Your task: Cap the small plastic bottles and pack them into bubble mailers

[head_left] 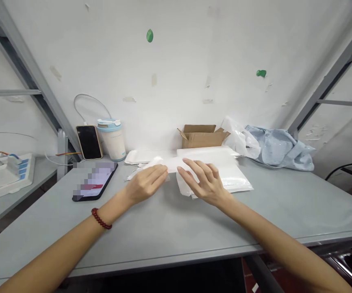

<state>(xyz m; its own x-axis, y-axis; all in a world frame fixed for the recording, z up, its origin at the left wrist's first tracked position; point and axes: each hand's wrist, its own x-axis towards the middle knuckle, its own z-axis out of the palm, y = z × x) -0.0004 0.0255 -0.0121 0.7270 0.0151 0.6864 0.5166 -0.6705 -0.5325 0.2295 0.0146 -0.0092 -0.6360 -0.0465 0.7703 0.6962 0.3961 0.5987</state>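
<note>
My left hand point(147, 183) lies on the grey table point(170, 228) with fingers stretched toward a white folded sheet point(166, 163), its fingertips touching the sheet's near edge. A red bead bracelet point(101, 219) circles that wrist. My right hand point(203, 181) rests flat, fingers spread, on a stack of white plastic-wrapped packs point(224, 169). Neither hand grips anything. More white flat packs point(145, 156) lie just behind.
A phone with a lit screen point(95, 185) lies left of my hands. A second dark phone point(88, 141) leans on the wall beside a white-and-blue cup point(112, 138). An open cardboard box point(200, 136), a plastic bag point(240, 138) and blue cloth point(281, 147) sit at the back right. A power strip point(11, 173) is far left.
</note>
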